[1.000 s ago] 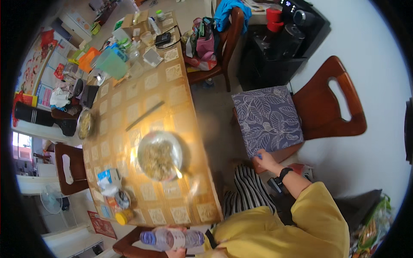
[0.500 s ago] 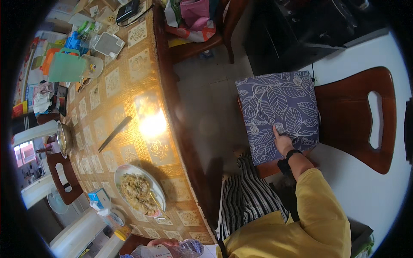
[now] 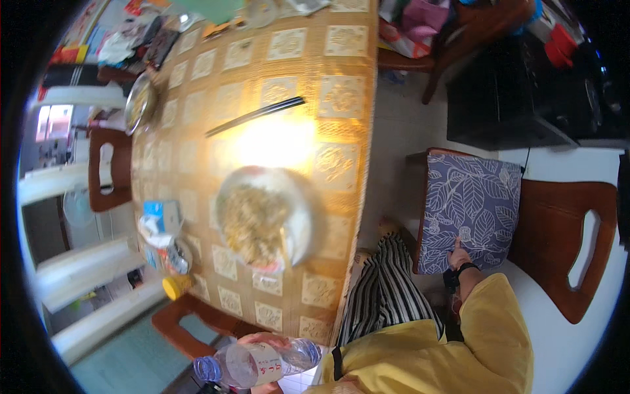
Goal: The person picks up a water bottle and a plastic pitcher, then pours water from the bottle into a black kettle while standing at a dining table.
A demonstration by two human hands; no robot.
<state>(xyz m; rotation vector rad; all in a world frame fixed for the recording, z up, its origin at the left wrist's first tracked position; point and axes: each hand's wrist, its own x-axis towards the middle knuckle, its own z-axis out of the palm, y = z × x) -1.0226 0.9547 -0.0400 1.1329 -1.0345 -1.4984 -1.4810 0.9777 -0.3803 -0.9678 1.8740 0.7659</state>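
At the lower edge, my left hand (image 3: 264,339) is wrapped round a clear plastic bottle (image 3: 243,364) with a pale label, lying sideways beside the table's near corner. My right hand (image 3: 459,255), a dark band on its wrist, rests on a blue-grey leaf-patterned cushion (image 3: 472,203) on a wooden chair. A finger or thumb stretches out over the fabric; the other fingers are hard to make out. On the table (image 3: 249,75) stands a white plate (image 3: 300,217) of mixed rice-like food with a gold-coloured utensil (image 3: 285,246) in it. Black chopsticks (image 3: 256,116) lie beyond the plate.
A metal bowl (image 3: 141,105) stands at the table's left edge, with a blue tissue box (image 3: 162,213) and a yellow-lidded container (image 3: 177,287) nearer. Another wooden chair (image 3: 187,331) stands at the near left. A chair with bags (image 3: 423,20) and a black cabinet (image 3: 499,98) are at the far right.
The view has shifted, so the table appears farther right and more of the bottle shows in my left hand. My right hand stays on the cushion.
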